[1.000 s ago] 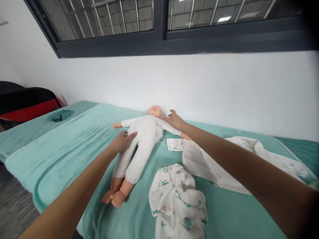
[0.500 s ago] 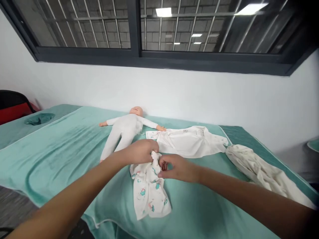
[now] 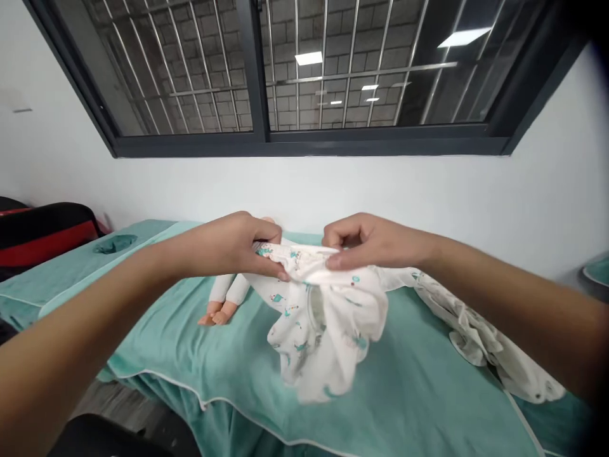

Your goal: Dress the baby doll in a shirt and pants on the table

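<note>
Head view, sole camera. Item one: printed garment (image 3: pixel 328 330), white cotton-like cloth with small teal and pink motifs; held up in front of the person above the bed, bunched, lower folds hanging. Item two: left hand (image 3: pixel 240 244), thumb and fingers closed in a pinch on the garment's upper left edge. Item three: right hand (image 3: pixel 368 241), thumb and curled fingers pinching the same edge farther right. With a grip at each side, the edge is drawn roughly level between the hands, presumably to keep it spread while the slack falls free. Item four: doll (image 3: pixel 222 301), lying beyond the left forearm, white-clad legs and bare feet visible, upper body mostly hidden; apparently set aside to leave both hands for the cloth. Item five: crumpled off-white cloth (image 3: pixel 480 330), to the right, partly behind the right forearm.

Surface: teal plush cover (image 3: pixel 428 387) with pale piping, wrinkled; a round hollow (image 3: pixel 115 244) at far left. Room: white wall (image 3: pixel 304 197); dark window frame (image 3: pixel 304 147), metal bars and blockwork beyond; red-and-black object (image 3: pixel 57 235) at left, identity unclear; grey floor (image 3: pixel 107 406) below.
</note>
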Motion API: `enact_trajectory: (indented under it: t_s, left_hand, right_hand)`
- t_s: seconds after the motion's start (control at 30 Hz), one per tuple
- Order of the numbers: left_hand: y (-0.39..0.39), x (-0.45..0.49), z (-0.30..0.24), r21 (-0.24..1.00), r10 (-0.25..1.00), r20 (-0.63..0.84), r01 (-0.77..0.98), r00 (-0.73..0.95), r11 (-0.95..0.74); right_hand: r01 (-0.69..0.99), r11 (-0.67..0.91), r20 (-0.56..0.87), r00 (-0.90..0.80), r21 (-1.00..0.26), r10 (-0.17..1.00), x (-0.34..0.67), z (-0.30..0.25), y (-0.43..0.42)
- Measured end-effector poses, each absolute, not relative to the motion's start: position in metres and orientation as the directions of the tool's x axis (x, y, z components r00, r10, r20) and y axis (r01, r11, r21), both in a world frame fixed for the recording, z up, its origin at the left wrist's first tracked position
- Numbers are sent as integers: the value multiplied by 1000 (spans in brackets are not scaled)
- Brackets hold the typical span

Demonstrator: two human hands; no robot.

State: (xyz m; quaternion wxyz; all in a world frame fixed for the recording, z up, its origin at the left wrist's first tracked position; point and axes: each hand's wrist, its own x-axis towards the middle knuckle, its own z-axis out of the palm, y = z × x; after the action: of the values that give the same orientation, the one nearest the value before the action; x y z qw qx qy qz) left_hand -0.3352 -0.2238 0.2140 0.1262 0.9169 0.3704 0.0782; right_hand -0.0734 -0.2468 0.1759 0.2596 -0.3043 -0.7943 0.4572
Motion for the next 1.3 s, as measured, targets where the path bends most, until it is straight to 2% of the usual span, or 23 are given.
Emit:
enact_trajectory:
  t_s: [0.1, 0.17, 0.27, 0.33, 0.43, 0.57, 0.63, 0.73, 0.8, 0.83, 0.9, 1.0, 1.1, 1.17, 1.23, 1.3]
  left_hand:
    - [-224, -338, 216, 248, 685, -8, 665, 729, -705]
    - [-225, -333, 216, 261, 684, 93, 645, 723, -718]
    - [-229, -318, 215, 284, 690, 322, 629, 648, -723]
    - [-229, -310, 215, 277, 685, 383, 631, 620, -725]
    - [-219, -305, 212, 246, 679, 331, 635, 655, -733]
    - [-200, -310, 205, 233, 706, 99, 673, 701, -702]
    - [-196, -311, 203, 302, 717, 73, 670, 693, -678]
    - [-195, -308, 195, 471, 754, 255, 603, 605, -644]
    - [-197, -302, 180, 616, 810, 365, 533, 459, -579]
    - [-198, -298, 168, 697, 844, 373, 485, 385, -529]
    - [-204, -284, 133, 845, 905, 307, 353, 296, -402]
    - [-220, -253, 69, 975, 890, 170, 56, 423, -213]
    - [-237, -222, 14, 998, 806, 67, -44, 588, -50]
    - [-239, -210, -11, 999, 768, -11, -20, 640, 30]
    - [-227, -207, -27, 999, 824, -16, 51, 567, -15]
    - [-203, -210, -36, 971, 895, 77, 171, 439, -167]
  right_hand:
    - [277, 418, 150, -652, -865, 743, -60, 173, -246]
    - [244, 399, 135, -684, -884, 717, -61, 165, -248]
    - [143, 370, 157, -725, -918, 671, -71, 154, -257]
    - [191, 393, 116, -761, -900, 638, -75, 152, -263]
    - [352, 459, 18, -778, -816, 628, -66, 155, -263]
    - [428, 450, 123, -604, -784, 788, -34, 161, -246]
    - [422, 434, 165, -540, -796, 826, -22, 160, -238]
    - [342, 428, 254, -451, -837, 856, -16, 155, -236]
    - [204, 420, 348, -310, -885, 885, -17, 151, -238]
    - [131, 399, 356, -262, -908, 897, -19, 148, -239]
    - [31, 312, 292, -276, -950, 916, -23, 141, -240]
    - [-47, 208, 212, -320, -977, 923, -30, 126, -235]
    - [-122, 238, 262, -255, -963, 931, -28, 103, -216]
    - [-25, 267, 265, -240, -963, 934, -20, 80, -192]
    - [229, 250, 204, -206, -941, 957, -6, 50, -163]
    - [566, 179, 159, -85, -805, 984, 13, 16, -133]
